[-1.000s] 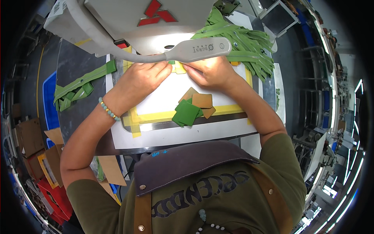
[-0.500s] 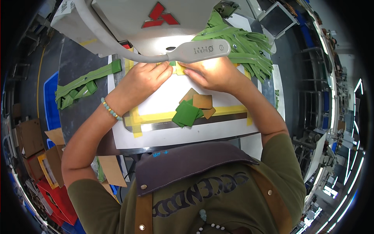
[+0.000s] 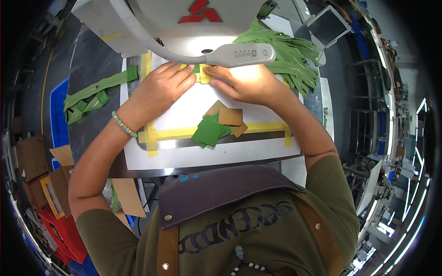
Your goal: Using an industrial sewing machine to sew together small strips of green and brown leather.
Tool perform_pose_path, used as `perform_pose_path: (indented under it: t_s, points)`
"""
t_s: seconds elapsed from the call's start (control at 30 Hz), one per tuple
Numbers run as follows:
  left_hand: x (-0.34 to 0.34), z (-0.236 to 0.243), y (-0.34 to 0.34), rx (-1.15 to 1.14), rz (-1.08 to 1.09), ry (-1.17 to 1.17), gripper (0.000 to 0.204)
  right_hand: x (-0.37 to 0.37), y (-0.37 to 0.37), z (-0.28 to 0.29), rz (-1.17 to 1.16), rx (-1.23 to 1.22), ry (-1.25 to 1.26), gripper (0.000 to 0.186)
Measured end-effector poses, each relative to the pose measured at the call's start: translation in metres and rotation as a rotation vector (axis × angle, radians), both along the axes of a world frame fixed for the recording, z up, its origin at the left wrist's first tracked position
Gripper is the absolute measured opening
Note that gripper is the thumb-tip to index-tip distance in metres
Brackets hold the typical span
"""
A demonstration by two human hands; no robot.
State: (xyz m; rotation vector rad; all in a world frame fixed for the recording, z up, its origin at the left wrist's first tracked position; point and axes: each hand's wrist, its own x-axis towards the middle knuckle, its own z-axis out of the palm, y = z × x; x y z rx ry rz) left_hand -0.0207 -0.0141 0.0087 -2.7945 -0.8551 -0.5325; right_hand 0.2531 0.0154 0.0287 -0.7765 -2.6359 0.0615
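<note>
Under the sewing machine head (image 3: 154, 20) and its lamp arm (image 3: 237, 54), a small yellow piece with a green patch (image 3: 205, 74) lies on white board (image 3: 172, 110). My left hand (image 3: 159, 92) has its curled fingers pressed together at the piece's left side. My right hand (image 3: 244, 85) has thumb and forefinger closed on its right side. A loose pile of small green squares (image 3: 207, 131) and tan squares (image 3: 230, 117) lies nearer me, between my forearms. The machine's needle area is hidden from view.
Green zipper strips lie at left (image 3: 100, 87) and heaped at back right (image 3: 294, 60). Yellow tape (image 3: 175, 133) borders the board. Left of the table stand a blue bin (image 3: 60, 119), cardboard boxes (image 3: 32, 156) and a red container (image 3: 57, 234). A screen (image 3: 324, 25) stands back right.
The view has shifted a little, showing more of the yellow piece below the lamp arm. My hands keep nearly the same grip at the piece, with only slight movement.
</note>
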Motion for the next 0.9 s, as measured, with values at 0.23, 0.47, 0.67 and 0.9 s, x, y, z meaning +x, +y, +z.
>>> perform_pose_path:
  t_s: [0.23,0.47,0.67,0.9]
  points:
    - [0.0,0.001,0.003,-0.028,-0.005,-0.055,0.027,0.001,0.003,0.001,-0.024,0.072,-0.062,0.029]
    - [-0.013,-0.011,0.004,-0.228,0.089,-0.192,0.031,-0.005,-0.004,0.008,-0.154,0.0,-0.122,0.022]
    - [-0.031,-0.021,0.01,-0.576,0.14,-0.483,0.021,-0.003,-0.004,-0.004,-0.124,0.01,-0.041,0.033]
    - [-0.036,-0.043,0.018,-0.437,0.375,-0.646,0.015,-0.005,-0.005,0.001,-0.079,0.013,0.063,0.034]
